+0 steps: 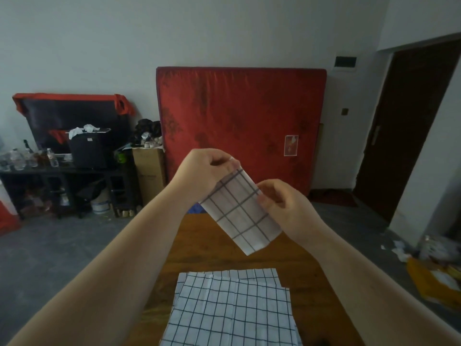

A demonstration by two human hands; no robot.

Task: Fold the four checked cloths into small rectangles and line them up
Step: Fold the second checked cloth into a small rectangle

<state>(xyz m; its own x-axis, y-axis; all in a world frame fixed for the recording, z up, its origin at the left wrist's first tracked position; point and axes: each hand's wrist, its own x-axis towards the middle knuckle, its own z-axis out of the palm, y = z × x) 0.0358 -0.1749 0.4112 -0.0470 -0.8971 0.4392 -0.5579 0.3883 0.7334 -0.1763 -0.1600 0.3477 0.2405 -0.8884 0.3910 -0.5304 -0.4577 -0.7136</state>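
Note:
A white cloth with dark checks, folded into a narrow rectangle point(240, 211), hangs tilted in the air above the wooden table point(197, 248). My left hand point(207, 168) pinches its top corner. My right hand point(282, 203) pinches its right edge about halfway down. Below, near the table's front edge, a stack of flat checked cloths point(232, 310) lies spread out, the top one slightly offset from those under it. How many cloths the stack holds cannot be told.
A red mattress point(239, 121) leans on the far wall behind the table. A cluttered black shelf point(62, 171) and a cardboard box point(149, 171) stand at the left. A dark door point(409, 126) is at the right, with yellow bags point(434, 280) on the floor.

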